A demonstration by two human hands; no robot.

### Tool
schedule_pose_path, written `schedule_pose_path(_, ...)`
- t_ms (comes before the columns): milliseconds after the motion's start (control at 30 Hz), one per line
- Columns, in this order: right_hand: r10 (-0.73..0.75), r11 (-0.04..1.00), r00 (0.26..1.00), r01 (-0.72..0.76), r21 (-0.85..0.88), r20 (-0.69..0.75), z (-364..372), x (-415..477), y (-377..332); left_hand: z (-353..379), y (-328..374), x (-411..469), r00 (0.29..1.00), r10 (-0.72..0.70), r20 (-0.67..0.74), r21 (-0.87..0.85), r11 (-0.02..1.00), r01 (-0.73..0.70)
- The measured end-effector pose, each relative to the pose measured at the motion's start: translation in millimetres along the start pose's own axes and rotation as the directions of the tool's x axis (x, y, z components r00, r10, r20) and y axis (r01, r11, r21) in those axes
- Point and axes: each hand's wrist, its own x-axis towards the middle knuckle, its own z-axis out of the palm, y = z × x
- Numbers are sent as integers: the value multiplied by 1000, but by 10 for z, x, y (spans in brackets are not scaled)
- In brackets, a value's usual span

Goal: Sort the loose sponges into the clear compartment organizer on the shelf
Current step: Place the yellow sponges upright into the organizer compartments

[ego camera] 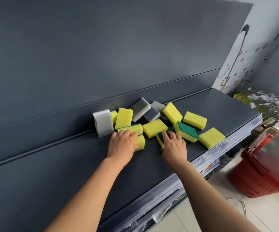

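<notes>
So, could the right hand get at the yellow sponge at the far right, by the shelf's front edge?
Probably yes. The right hand lies on a green-faced sponge just left of it, and the yellow sponge lies uncovered at the shelf edge, so a sideways move looks unobstructed.

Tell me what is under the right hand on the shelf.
Under the right hand lies a yellow sponge with a green scouring face; only its left end shows. The hand covers the rest, and the shelf directly beneath is hidden.
</notes>
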Motion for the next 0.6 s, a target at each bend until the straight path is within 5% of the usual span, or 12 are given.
schedule_pose_path(200,-173,984,981,169,-60,-86,36,-28,-104,-102,81,-161,993,-115,19,-72,991,116)
schedule_pose_path(367,-276,953,958,284,110,-79,133,-197,-182,-222,103,-432,953,-286,97,-282,911,302)
schedule_pose_path(500,-274,849,951,309,428,-141,57,-308,-293,-272,99,-702,897,-415,155,-587,691,421)
schedule_pose_path(600,-298,612,947,287,737,-121,-10,-398,-394,-316,59,-891,858,-498,125,-718,552,424)
